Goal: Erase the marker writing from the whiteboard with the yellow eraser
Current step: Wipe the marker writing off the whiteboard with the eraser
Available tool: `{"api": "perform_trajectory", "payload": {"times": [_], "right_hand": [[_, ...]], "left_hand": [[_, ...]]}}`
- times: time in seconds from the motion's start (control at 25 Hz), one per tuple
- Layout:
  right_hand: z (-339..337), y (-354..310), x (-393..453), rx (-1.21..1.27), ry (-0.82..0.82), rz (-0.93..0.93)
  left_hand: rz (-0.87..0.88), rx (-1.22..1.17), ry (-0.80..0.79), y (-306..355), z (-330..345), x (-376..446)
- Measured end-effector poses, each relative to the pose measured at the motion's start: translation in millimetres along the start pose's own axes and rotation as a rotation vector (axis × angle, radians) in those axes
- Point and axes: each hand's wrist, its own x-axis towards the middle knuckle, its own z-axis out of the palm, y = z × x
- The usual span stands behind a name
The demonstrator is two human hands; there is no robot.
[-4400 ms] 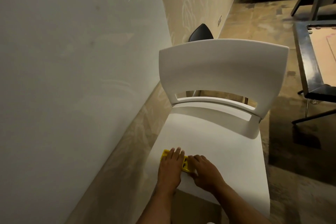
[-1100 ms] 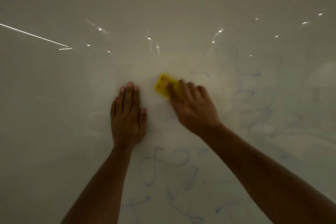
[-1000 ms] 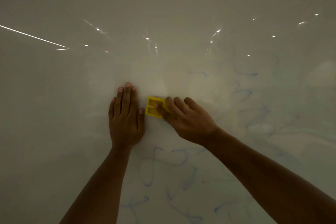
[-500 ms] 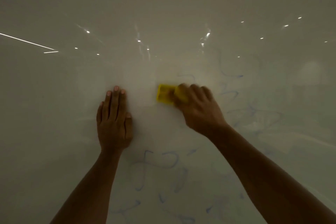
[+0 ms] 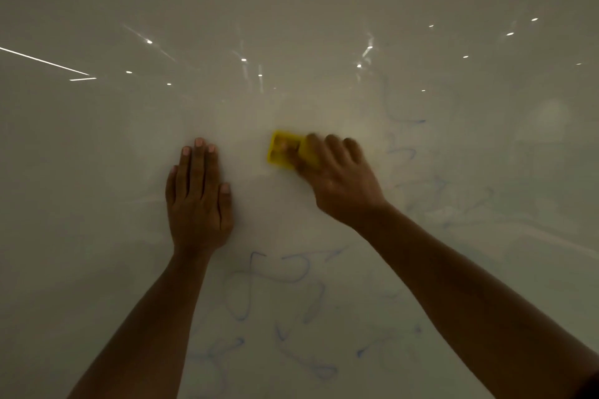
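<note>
right hand (image 5: 340,185) grips a yellow eraser (image 5: 285,154) against a whiteboard (image 5: 97,172) streaked with blue marker writing (image 5: 278,272); left hand (image 5: 197,201) rests flat, fingers straight together.

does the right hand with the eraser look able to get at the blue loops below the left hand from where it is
Probably yes. The right hand holds the yellow eraser on the whiteboard, and bare board lies between it and the blue writing.

The right hand (image 5: 340,181) is blurring — its fingers are covering the right part of the eraser (image 5: 285,154).
</note>
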Motion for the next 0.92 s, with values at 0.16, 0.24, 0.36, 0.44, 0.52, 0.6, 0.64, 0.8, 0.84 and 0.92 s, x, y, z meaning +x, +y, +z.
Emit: {"api": "perform_trajectory", "payload": {"times": [0.16, 0.24, 0.36, 0.44, 0.52, 0.6, 0.64, 0.8, 0.84, 0.92], "right_hand": [[-2, 47, 9, -0.042, 0.031, 0.044], [-3, 42, 17, -0.043, 0.035, 0.419], [2, 12, 7, -0.017, 0.007, 0.009], [1, 32, 12, -0.026, 0.022, -0.192], [1, 41, 21, 0.006, 0.065, 0.188], [5, 21, 24, 0.013, 0.07, 0.403], [9, 3, 20, 0.025, 0.065, 0.263], [11, 17, 17, 0.014, 0.063, -0.1], [10, 17, 19, -0.001, 0.1, 0.062], [15, 2, 13, -0.023, 0.129, 0.153]], "left_hand": [[0.003, 0.0, 0.0, 1, 1, 0], [0.0, -0.007, -0.001, 1, 2, 0], [0.001, 0.002, 0.007, 0, 2, 0], [0.006, 0.002, 0.014, -1, 3, 0], [0.005, 0.001, 0.017, -1, 3, 0], [0.0, 0.001, 0.019, -1, 3, 1], [-0.004, 0.002, 0.018, 0, 3, 1], [-0.006, 0.001, 0.008, 0, 1, 1], [-0.008, 0.0, 0.006, 0, 1, 1], [-0.006, 0.001, 0.012, 1, 1, 2]]}}
